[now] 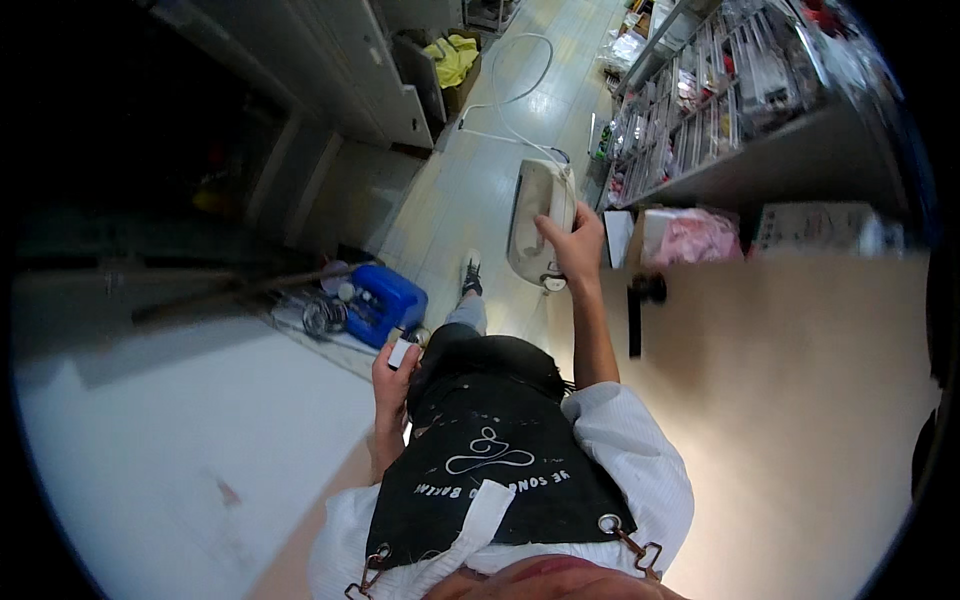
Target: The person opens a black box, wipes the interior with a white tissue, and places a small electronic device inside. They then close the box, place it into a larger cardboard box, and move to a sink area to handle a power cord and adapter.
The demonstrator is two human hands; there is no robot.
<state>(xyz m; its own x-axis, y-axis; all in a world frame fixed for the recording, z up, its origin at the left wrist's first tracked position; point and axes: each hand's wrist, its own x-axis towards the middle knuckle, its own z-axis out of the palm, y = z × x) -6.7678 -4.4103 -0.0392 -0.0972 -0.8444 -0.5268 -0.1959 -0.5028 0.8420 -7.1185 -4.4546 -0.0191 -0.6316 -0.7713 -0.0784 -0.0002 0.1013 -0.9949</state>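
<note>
My right hand (581,251) grips the side of an oblong beige corded appliance (525,225), thumb over its rim, held above the floor ahead of me. A pale cord (517,101) runs from its far end and loops across the floor. What kind of appliance it is, I cannot tell. Low at my left side, my left hand (391,386) holds a small white block-shaped object (403,354) with a dark part. A round metal piece (421,337) shows just beyond those fingers. My black apron (495,420) bears writing and a line drawing.
A blue plastic jerrycan (386,304) stands left, near wire whisks (324,318). To the right, a beige door (772,360) has a black handle (649,289). Beyond it is a rack (690,112) of packaged goods. Yellow cloth (454,60) lies in a cardboard box ahead.
</note>
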